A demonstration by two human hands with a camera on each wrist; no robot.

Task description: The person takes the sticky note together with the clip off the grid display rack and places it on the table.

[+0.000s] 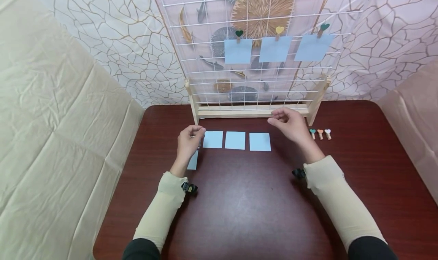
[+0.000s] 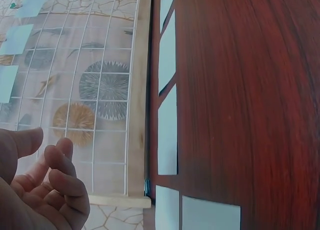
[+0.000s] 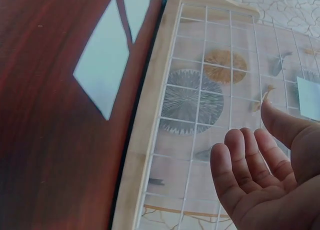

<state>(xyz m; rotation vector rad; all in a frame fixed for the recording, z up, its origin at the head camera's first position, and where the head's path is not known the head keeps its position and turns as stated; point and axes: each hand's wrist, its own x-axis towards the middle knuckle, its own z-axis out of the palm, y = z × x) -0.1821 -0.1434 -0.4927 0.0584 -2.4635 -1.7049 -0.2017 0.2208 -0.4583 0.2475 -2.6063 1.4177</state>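
"Left hand [image 1: 188, 143] and right hand [image 1: 291, 127]?"
"Both are relaxed, holding nothing."
"And the blue paper squares [image 1: 234, 140]?"
"Some lie on the worktop [image 1: 239, 206]; three hang on the wire grid [image 1: 256, 68]."

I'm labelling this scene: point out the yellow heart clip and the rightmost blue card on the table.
Yellow heart clip [image 1: 279, 30]: head view, on its heart.
Rightmost blue card [image 1: 260, 142]: head view, its middle.
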